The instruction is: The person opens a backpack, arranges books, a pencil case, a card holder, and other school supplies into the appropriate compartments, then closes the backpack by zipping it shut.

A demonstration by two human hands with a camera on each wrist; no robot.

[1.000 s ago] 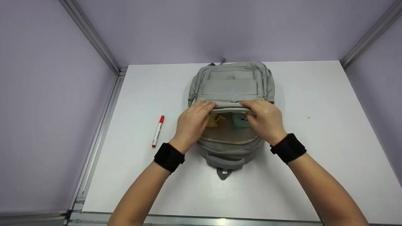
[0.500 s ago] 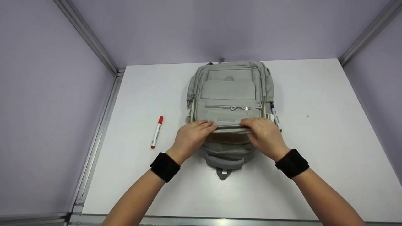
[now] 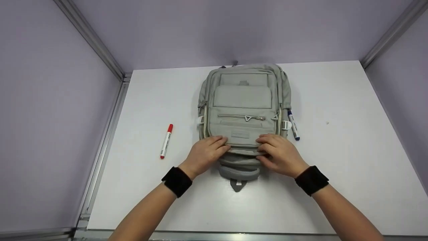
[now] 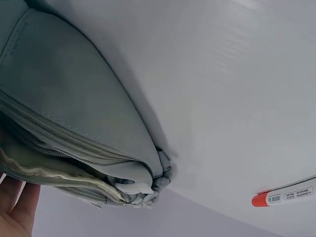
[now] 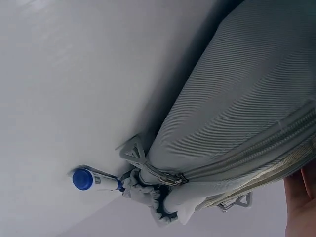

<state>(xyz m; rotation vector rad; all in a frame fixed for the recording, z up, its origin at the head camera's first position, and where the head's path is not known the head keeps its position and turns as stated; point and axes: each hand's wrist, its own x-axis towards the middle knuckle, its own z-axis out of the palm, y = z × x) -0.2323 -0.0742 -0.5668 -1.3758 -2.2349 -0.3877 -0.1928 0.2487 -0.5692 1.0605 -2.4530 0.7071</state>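
Gray backpack [image 3: 242,97] gripped at both sides of its opening

The backpack lies front side up on the white table [image 3: 351,174], its carry handle [image 3: 239,173] toward the person. The left hand [image 3: 206,152] pinches the loose edge of the front panel [image 3: 240,125] on the left, fingers bent over the top of it. The right hand [image 3: 281,154] grips the same edge on the right, its fingers a little spread and the thumb below, near the opening. Neither grip is wide: the fingers of both hands are curled close on the cloth.

The bulk of the backpack stretches away beyond the hands, with the carry handle just on the near side of them. Between the two hands the opening [image 3: 242,158] shows as a narrow, dark gap. Each wrist view shows fingers against the panel's edge, with the unzipped side seam and pale lining beside them.

A red marker [image 3: 166,141] lies on the table to the left, apart from the backpack. A blue marker [image 3: 294,125] is at the backpack's right side; whether its far end sits in the side pocket I cannot tell.
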